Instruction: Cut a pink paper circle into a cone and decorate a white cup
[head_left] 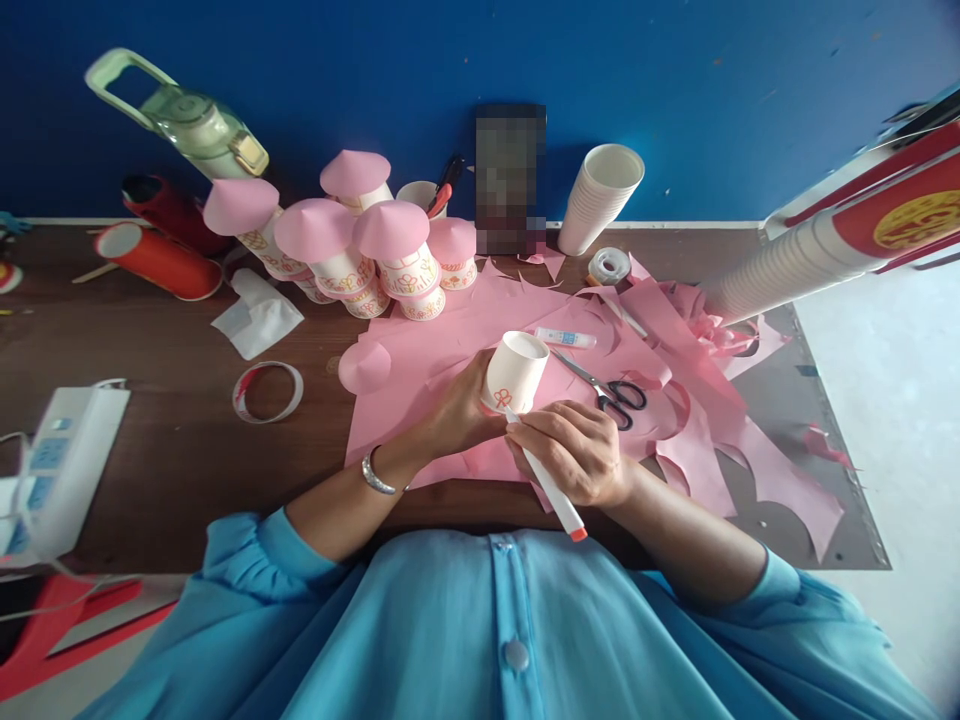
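My left hand (466, 408) is wrapped round a white paper cup (517, 368), which tilts with its open rim facing up and away. A small red flower outline shows on the cup's side, near its base. Between the fingers of my right hand (574, 450) is a white marker (553, 492) with an orange-red end, its tip at the cup beside the flower. Black-handled scissors (616, 398) and a glue stick (566, 338) lie just beyond my hands on pink paper (457, 345). My left fingertips are partly hidden behind the cup.
Behind on the left stand decorated cups with pink cone tops (394, 235). A loose pink cone (365, 367) and a tape roll (268, 391) lie left. Stacked white cups (600, 200) stand at the wall; another cup stack (787, 260) leans right, above pink paper scraps (787, 490).
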